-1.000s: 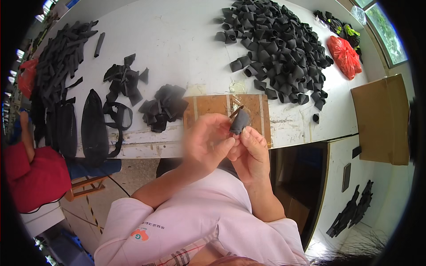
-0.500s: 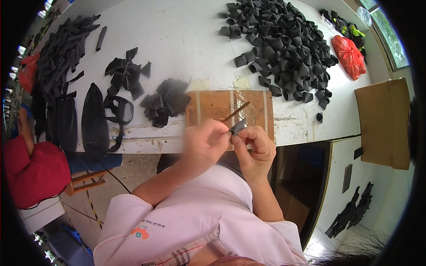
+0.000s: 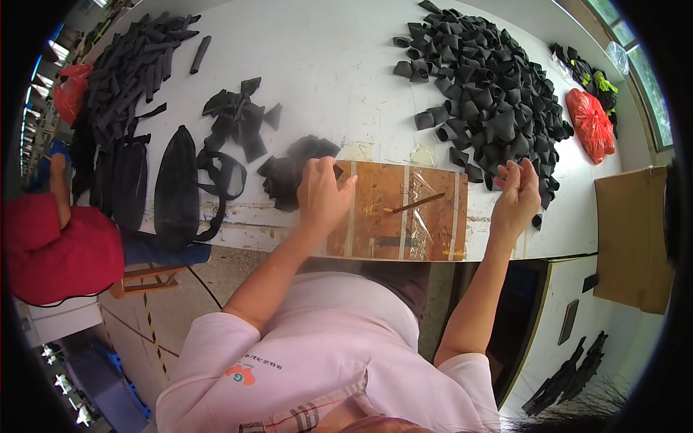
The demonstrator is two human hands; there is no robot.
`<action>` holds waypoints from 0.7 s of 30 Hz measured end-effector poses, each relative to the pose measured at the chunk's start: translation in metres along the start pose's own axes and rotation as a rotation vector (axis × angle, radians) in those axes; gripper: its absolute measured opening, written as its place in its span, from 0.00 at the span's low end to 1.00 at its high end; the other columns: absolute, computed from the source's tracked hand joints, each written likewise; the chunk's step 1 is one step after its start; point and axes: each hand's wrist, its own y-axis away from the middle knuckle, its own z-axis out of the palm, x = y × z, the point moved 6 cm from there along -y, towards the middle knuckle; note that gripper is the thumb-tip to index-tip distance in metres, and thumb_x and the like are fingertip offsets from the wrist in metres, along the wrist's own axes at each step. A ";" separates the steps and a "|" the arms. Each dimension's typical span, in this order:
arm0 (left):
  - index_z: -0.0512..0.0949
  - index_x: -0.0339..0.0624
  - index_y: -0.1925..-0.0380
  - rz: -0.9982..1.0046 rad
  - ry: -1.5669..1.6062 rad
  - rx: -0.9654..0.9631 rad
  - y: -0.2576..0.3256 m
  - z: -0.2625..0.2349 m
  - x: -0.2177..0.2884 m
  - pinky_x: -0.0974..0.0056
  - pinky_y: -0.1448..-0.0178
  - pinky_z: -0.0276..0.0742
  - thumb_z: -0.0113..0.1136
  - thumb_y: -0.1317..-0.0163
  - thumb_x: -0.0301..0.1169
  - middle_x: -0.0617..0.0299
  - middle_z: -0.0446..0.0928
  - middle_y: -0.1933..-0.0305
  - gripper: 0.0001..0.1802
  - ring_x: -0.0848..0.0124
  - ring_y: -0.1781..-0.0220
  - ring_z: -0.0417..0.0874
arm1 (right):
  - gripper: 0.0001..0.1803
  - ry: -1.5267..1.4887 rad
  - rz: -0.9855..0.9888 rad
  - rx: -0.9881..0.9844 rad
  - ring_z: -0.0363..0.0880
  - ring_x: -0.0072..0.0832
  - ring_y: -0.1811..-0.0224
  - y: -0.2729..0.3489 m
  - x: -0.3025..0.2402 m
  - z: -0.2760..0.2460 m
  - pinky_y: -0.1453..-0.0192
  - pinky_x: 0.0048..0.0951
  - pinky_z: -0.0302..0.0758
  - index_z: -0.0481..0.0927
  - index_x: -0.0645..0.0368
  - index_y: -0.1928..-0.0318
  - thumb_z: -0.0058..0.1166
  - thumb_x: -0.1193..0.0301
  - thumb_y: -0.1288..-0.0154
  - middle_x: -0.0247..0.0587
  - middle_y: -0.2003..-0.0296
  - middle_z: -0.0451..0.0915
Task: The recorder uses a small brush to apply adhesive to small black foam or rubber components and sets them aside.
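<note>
My left hand [image 3: 321, 193] reaches over the brown taped board [image 3: 375, 224] to a small heap of flat black pieces [image 3: 292, 173]. Its fingers pinch one black piece [image 3: 337, 171] at the heap's right edge. My right hand [image 3: 516, 193] is raised at the board's right end with fingers loosely apart and nothing in it. It hovers beside the lower edge of a big pile of folded black pieces [image 3: 491, 94]. A thin brown stick [image 3: 415, 204] lies loose on the board between my hands.
More black cut pieces [image 3: 238, 123], long black oval parts [image 3: 175, 184] and black strips [image 3: 133, 65] cover the left of the white table [image 3: 339, 65]. A person in red [image 3: 58, 249] sits at the left. A red bag [image 3: 590, 124] and a cardboard sheet [image 3: 628, 234] are at the right.
My hands were together over the board, working a black piece with the stick. They have moved apart: the stick lies on the board, the left hand went to the small heap, the right toward the big pile.
</note>
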 end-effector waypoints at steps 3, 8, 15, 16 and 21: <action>0.70 0.36 0.72 -0.055 -0.223 -0.142 -0.005 0.024 -0.030 0.57 0.64 0.71 0.57 0.48 0.30 0.51 0.70 0.69 0.09 0.55 0.64 0.73 | 0.10 -0.120 0.147 -0.217 0.74 0.19 0.72 0.054 0.002 0.017 0.69 0.18 0.71 0.73 0.69 0.59 0.46 0.76 0.39 0.37 0.71 0.77; 0.74 0.36 0.77 0.089 -0.041 -0.024 -0.007 0.003 -0.022 0.60 0.65 0.70 0.54 0.48 0.25 0.56 0.73 0.70 0.03 0.61 0.69 0.75 | 0.05 -0.183 0.197 -0.593 0.76 0.20 0.76 0.131 -0.014 0.041 0.73 0.19 0.71 0.76 0.66 0.67 0.48 0.80 0.43 0.39 0.77 0.77; 0.74 0.38 0.63 -0.442 1.322 -0.662 0.010 -0.001 0.013 0.76 0.60 0.67 0.51 0.41 0.26 0.63 0.74 0.63 0.07 0.80 0.64 0.72 | 0.08 -0.557 0.414 -0.616 0.74 0.23 0.79 0.149 -0.023 0.085 0.76 0.22 0.70 0.76 0.66 0.67 0.56 0.74 0.47 0.42 0.76 0.76; 0.74 0.38 0.63 -0.442 1.325 -0.663 0.014 0.000 0.016 0.76 0.60 0.67 0.51 0.41 0.26 0.63 0.74 0.63 0.07 0.80 0.64 0.72 | 0.08 -0.554 0.413 -0.616 0.74 0.23 0.79 0.150 -0.019 0.083 0.76 0.22 0.70 0.76 0.66 0.67 0.56 0.74 0.47 0.42 0.76 0.76; 0.72 0.37 0.64 -0.534 1.064 -0.276 0.033 -0.010 0.020 0.75 0.63 0.67 0.54 0.44 0.28 0.66 0.73 0.69 0.09 0.81 0.68 0.72 | 0.07 0.045 -0.196 -0.503 0.68 0.29 0.83 0.143 -0.042 0.066 0.82 0.27 0.64 0.72 0.62 0.77 0.58 0.76 0.53 0.39 0.80 0.69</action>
